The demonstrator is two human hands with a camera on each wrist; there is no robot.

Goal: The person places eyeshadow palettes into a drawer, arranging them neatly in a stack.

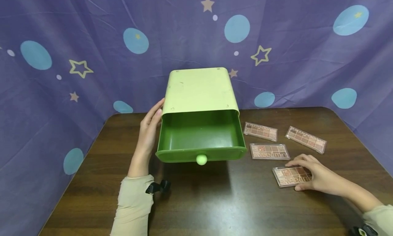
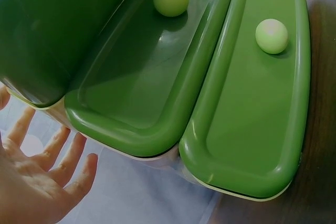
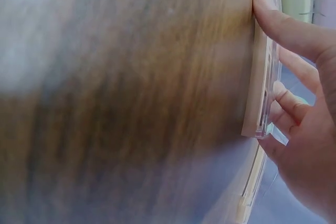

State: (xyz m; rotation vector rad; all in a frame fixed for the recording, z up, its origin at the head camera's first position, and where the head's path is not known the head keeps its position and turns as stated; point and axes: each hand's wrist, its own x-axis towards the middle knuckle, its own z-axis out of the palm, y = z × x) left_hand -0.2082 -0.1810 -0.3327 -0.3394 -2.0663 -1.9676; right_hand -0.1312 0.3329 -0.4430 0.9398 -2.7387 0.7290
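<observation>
Head: my right hand (image 1: 322, 178) pinches a palette (image 1: 288, 176) at the drawer unit's (image 1: 200, 89) four o'clock; my left hand (image 1: 148, 128) touches the unit's nine | Left wrist: my fingers (image 2: 83, 179) spread, eight o'clock | Right wrist: my grip spans palette edges, three o'clock

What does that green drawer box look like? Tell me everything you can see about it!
The drawer box is pale yellow-green outside, with rounded corners and a few small marks on top. It looks like shiny plastic. Its top drawer is pulled out, showing a smooth, darker green inside, with a round light-green knob on the front. Below are two more drawers, pushed in, with similar knobs. The box stands upright on the brown table, and the left grip rests at its left side.
</observation>
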